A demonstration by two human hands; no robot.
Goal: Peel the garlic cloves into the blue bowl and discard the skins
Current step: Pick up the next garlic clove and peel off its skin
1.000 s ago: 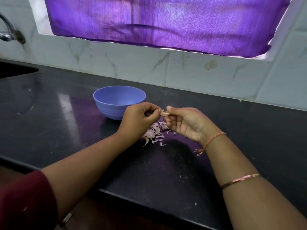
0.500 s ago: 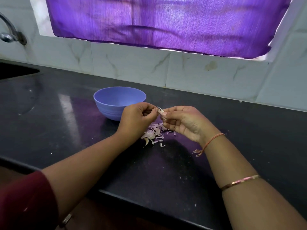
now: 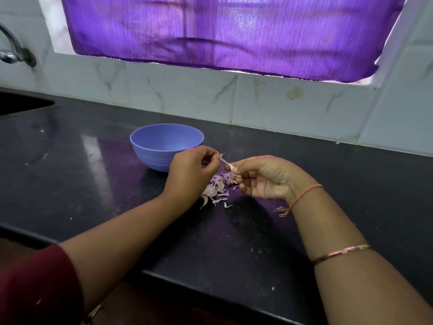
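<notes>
The blue bowl (image 3: 166, 146) stands on the black counter (image 3: 93, 184), just behind my left hand; its inside looks empty from here. My right hand (image 3: 262, 178) pinches a small pale garlic clove (image 3: 235, 172) between thumb and forefinger. My left hand (image 3: 193, 171) pinches a thin strip of skin (image 3: 223, 160) that stretches from its fingertips to the clove. Below and between both hands lies a loose pile of pinkish garlic skins (image 3: 218, 190) on the counter, with one pale curved piece at its front left.
A dark sink (image 3: 21, 105) is sunk into the counter at far left, with a metal tap (image 3: 11, 51) above it. A tiled wall and a purple curtain (image 3: 234, 34) close off the back. The counter's front edge (image 3: 210, 293) runs under my forearms.
My hands have drawn apart: the left pulled a strip of skin off to the left while the right moved right and down a little with the clove.
</notes>
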